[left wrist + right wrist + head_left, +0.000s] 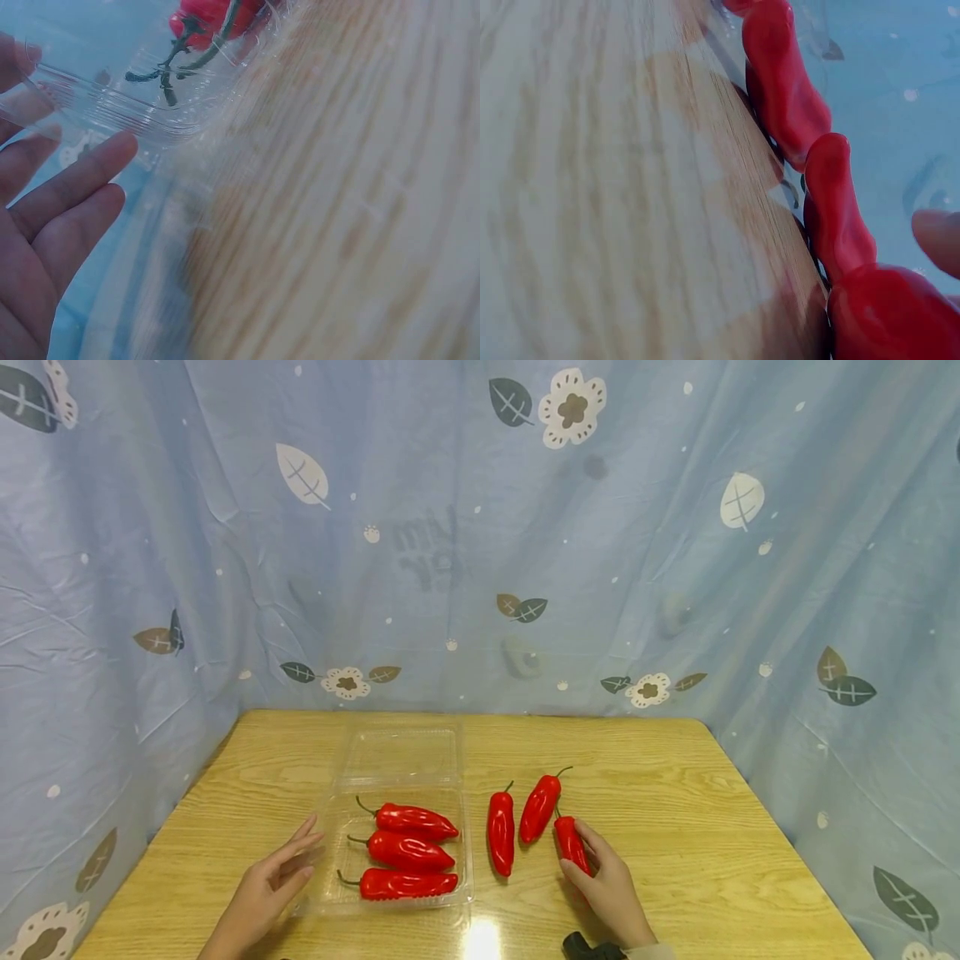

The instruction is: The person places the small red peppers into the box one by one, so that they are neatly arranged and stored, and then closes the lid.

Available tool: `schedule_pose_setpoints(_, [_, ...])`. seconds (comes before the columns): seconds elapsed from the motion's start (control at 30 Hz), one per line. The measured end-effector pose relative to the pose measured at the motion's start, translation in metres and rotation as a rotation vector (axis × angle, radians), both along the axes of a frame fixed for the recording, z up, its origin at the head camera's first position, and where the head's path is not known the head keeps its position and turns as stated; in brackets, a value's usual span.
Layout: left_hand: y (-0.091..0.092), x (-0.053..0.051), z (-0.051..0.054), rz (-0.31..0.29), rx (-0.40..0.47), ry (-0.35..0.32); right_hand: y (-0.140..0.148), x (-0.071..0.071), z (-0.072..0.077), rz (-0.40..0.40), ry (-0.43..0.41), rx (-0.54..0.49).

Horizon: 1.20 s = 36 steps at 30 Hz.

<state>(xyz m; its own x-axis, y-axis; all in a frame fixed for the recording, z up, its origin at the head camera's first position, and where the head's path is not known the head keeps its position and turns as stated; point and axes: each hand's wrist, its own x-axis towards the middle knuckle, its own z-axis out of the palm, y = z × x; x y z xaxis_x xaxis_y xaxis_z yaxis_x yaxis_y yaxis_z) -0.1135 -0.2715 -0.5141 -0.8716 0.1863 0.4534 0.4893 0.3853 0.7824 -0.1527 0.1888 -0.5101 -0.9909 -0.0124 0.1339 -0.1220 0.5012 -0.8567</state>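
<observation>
Three red peppers [405,852] lie in a clear plastic clamshell box [337,817], stems toward the left. Beside the box's left edge is my left hand [266,881], its fingers extended and holding nothing. Its fingertips are close to the clear wall in the left wrist view; whether they touch it I cannot tell. My right hand [613,889] grips a red pepper [568,837] on the table, thumb on one side and fingers on the other. That pepper's lower end is hidden by the hand. In the right wrist view, the nearest pepper [892,319] fills the lower right corner.
Between the box and my right hand lie two more peppers, an upright-pointing one [501,833] and a slanted one [541,808]. The box's lid [405,756] is folded back toward the table's far edge. A blue patterned curtain [450,568] surrounds the wooden table [705,827].
</observation>
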Motion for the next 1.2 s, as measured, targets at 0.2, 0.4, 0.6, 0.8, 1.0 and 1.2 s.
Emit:
schedule_pose_setpoints(0.2, [-0.001, 0.0, -0.001, 0.012, -0.017, -0.002, 0.0, 0.001, -0.001, -0.028, 0.036, 0.114])
schedule_pose_setpoints(0.4, [0.0, 0.0, -0.001, 0.004, -0.016, 0.003, 0.002, 0.001, -0.001, -0.028, 0.039, 0.162])
schedule_pose_setpoints(0.6, [0.0, 0.0, -0.001, 0.008, -0.006, -0.001, 0.004, 0.0, 0.0, -0.038, 0.04, 0.204])
schedule_pose_setpoints(0.8, [0.0, 0.0, -0.001, 0.009, -0.012, -0.007, 0.007, 0.002, 0.001, -0.054, 0.048, 0.215])
schedule_pose_setpoints(1.0, [0.0, 0.0, -0.001, 0.002, -0.013, 0.001, 0.01, 0.002, 0.001, -0.066, 0.06, 0.184])
schedule_pose_setpoints(1.2, [0.0, 0.0, 0.0, 0.007, -0.01, 0.003, 0.013, 0.0, 0.001, -0.089, 0.028, 0.173])
